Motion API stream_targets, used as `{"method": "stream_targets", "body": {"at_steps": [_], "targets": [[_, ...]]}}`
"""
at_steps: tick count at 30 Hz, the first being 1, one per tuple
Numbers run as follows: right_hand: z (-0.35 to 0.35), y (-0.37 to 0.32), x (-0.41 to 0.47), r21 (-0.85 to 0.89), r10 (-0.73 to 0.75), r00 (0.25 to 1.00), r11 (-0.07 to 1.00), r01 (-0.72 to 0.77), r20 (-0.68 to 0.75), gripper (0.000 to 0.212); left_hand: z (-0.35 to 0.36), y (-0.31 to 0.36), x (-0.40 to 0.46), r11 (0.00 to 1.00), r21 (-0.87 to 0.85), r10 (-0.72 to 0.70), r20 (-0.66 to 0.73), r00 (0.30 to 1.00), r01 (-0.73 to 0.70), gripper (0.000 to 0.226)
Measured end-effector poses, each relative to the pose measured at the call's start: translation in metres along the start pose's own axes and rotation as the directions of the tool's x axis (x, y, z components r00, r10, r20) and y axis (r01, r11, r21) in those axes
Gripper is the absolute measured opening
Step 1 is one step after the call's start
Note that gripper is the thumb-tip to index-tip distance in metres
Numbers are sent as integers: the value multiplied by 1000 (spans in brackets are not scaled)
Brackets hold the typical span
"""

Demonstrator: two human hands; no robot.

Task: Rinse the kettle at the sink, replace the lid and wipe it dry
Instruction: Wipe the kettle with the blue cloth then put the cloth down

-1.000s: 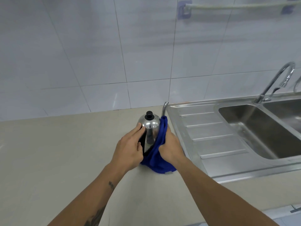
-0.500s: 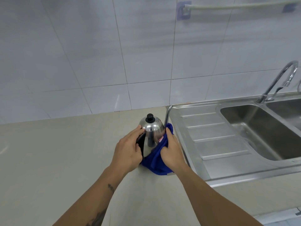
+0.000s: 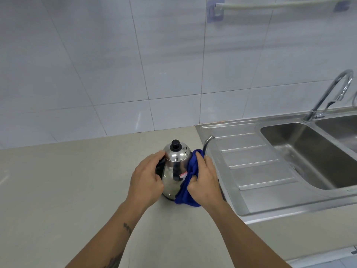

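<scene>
- The stainless steel kettle (image 3: 174, 172) stands upright on the beige countertop (image 3: 58, 190), just left of the sink's ribbed drainboard (image 3: 257, 171).
- A small red and white sticker (image 3: 183, 174) sits on the kettle's near side; its writing is too small to read.
- The lid (image 3: 176, 152) is on the kettle, domed and shiny, with a black knob (image 3: 175, 145) on top and a cluster of tiny holes on its right side.
- The kettle's thin curved spout (image 3: 207, 142) rises on the right, over the edge of the drainboard.
- The left hand (image 3: 147, 180) is wrapped around the kettle's black handle (image 3: 160, 168) on the left side, fingers closed on it.
- The right hand (image 3: 203, 180) clutches a blue cloth (image 3: 190, 180) and presses it against the kettle's right side; the cloth hangs down to the countertop at the kettle's base.
- The sink basin (image 3: 309, 157) to the right looks wet near its drain, with nothing standing in it that can be seen.
- A chrome gooseneck faucet (image 3: 332, 93) stands behind the basin.
- A rail (image 3: 280, 4) on blue brackets is fixed high on the white tiled wall (image 3: 96, 55).
</scene>
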State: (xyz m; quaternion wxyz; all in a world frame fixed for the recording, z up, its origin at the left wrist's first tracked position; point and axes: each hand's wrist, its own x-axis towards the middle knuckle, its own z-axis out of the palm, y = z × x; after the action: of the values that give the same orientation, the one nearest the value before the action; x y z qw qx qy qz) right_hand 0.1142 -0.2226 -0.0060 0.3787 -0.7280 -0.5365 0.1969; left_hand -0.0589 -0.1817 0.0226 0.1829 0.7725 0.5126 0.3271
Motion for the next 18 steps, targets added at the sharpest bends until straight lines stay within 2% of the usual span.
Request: {"method": "stream_targets", "body": {"at_steps": [7,10,13,15,18], "targets": [[-2,6,-7,16,-5,1000,1000,5,6,61,2,1,1,998,-50,-40,-11,999,39,64],[-3,-3,-15,-23,-99,994,995,98,-43,67,2,12,3,996,-50,-69,5,998,69,56],[4,-7,-12,-57,-170,982,985,166,-87,70,6,25,2,998,51,-24,13,1000,24,64],[9,1,-9,-2,-135,988,991,135,-72,70,13,26,0,993,118,22,17,1000,-24,75],[13,16,-10,128,-14,1000,992,14,-5,69,22,27,-3,987,160,2,12,1000,-4,79]]}}
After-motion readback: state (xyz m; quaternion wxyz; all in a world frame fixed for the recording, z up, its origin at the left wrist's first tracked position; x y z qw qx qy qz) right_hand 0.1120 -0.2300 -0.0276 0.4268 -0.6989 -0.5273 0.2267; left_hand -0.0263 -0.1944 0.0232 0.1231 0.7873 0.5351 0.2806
